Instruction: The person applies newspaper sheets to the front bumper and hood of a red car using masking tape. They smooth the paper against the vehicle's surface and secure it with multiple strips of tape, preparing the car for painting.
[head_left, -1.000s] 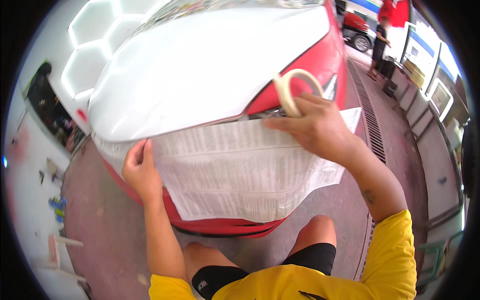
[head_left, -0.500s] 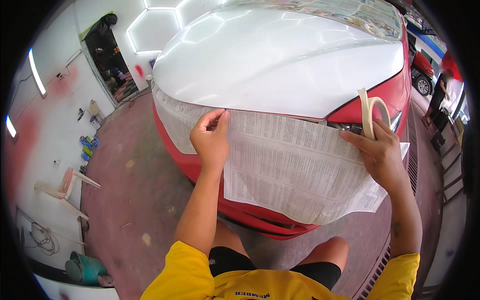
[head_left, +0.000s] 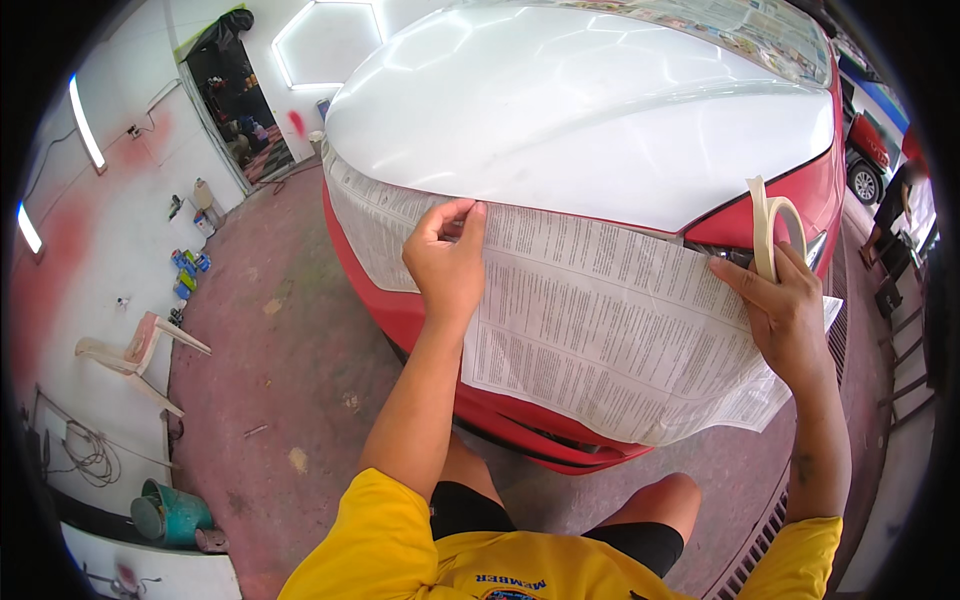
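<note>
The front of a red car with a white hood [head_left: 590,130] stands before me. Sheets of printed newspaper [head_left: 590,320] hang over its front below the hood's edge, covering much of the bumper [head_left: 560,450]. At the upper edge of the paper, where two sheets meet, my left hand [head_left: 446,265] pinches with thumb and forefinger. My right hand [head_left: 790,315] grips two pale masking tape rings [head_left: 788,228], one seen nearly edge-on, over the top right of the sheet. Its thumb lies by the partly covered headlight [head_left: 735,256].
Newspaper also covers the windshield [head_left: 740,35]. To the left, a broken-looking plastic chair [head_left: 140,350], paint cans [head_left: 187,272] and a green bucket [head_left: 180,515] stand along the wall. A floor grate [head_left: 765,535] runs at right. A person [head_left: 892,205] stands farther back, near another red vehicle.
The view has shifted, so the car and both hands sit slightly farther right in the picture. Both hands keep about the same places on the paper and the tape.
</note>
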